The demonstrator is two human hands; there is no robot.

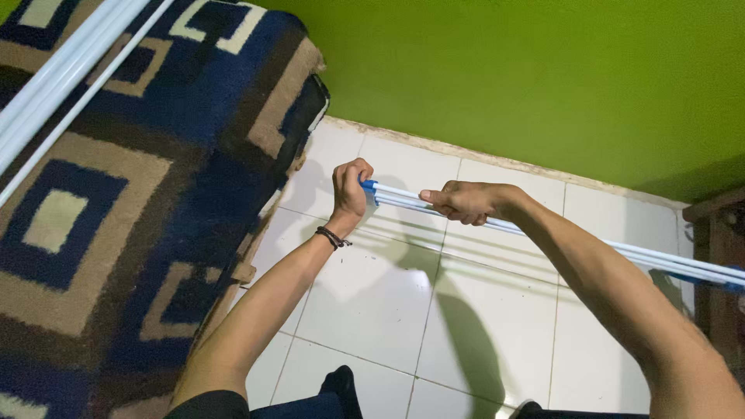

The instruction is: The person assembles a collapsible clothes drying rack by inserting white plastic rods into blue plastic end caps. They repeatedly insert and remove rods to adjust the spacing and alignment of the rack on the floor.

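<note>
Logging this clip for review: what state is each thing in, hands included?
Left hand: fingers closed around the blue end cap of the rods.
Right hand: closed over the rods, further along.
White rods: bundled, held level above the floor.
Blue end cap: fitted on the rod ends.
Patterned rug: draped, edge hanging to the tiled floor.
Wristband: worn on the left wrist.
</note>
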